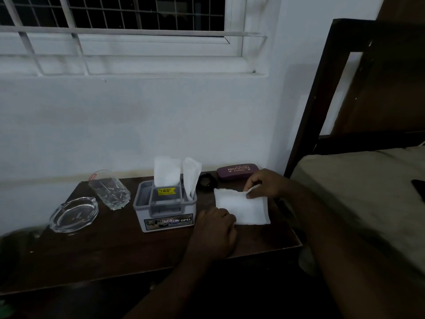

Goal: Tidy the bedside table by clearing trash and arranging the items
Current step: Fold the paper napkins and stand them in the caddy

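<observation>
A white tissue (243, 209) lies folded on the dark wooden bedside table (115, 256), right of the middle. My right hand (264, 184) pinches its upper right corner and lifts that edge. My left hand (215, 231) rests on the table with its fingers pressing the tissue's lower left corner. Just left of the tissue stands a grey tissue box (165, 207) with two white tissues sticking up from it.
A maroon spectacle case (238, 172) lies by the wall, with a small black object (207, 180) beside it. A drinking glass (109, 188) and a glass ashtray (74, 214) stand at the left. A bed (368, 192) with a dark headboard adjoins the table's right side.
</observation>
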### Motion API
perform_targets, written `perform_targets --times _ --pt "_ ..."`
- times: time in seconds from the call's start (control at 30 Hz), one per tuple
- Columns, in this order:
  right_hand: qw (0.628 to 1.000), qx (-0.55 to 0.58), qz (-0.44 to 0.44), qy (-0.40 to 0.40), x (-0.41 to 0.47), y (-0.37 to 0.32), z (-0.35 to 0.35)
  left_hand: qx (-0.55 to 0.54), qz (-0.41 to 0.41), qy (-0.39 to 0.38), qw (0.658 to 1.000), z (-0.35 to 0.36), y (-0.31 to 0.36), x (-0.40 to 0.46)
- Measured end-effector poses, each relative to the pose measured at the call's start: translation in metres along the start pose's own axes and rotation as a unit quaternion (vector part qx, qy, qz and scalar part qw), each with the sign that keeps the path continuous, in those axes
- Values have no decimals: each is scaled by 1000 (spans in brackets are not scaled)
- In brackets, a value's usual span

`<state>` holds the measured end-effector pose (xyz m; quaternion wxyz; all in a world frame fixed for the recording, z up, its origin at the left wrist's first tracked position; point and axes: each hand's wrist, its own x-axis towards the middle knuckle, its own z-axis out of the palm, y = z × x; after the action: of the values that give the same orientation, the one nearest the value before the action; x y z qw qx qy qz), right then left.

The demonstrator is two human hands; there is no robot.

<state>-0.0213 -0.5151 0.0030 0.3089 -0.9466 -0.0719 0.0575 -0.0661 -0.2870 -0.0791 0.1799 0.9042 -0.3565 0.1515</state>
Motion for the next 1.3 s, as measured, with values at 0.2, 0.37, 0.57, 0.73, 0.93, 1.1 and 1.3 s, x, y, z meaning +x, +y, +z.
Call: perform_targets --times 0.2,0.37,0.57,0.73,0.93,1.1,1.3 --pt "994 -49 26 -95 -12 -1 1 14 -4 31 999 3 0 -2" --pt "984 -74 69 -145 -18 -9 5 31 -5 44 999 2 2 -2" --pt "984 -47 75 -155 -16 -18 7 42 4 57 997 0 3 -3" --pt "988 -68 46 -129 -10 -16 12 65 2 73 995 2 3 -2" --pt "986 -134 38 -87 0 -15 20 67 2 55 996 0 5 -3" --pt "976 -155 77 -133 8 -17 26 70 5 46 996 -1 5 -3" --pt "981 -117 84 -133 6 -18 28 76 6 45 996 -2 6 -2"
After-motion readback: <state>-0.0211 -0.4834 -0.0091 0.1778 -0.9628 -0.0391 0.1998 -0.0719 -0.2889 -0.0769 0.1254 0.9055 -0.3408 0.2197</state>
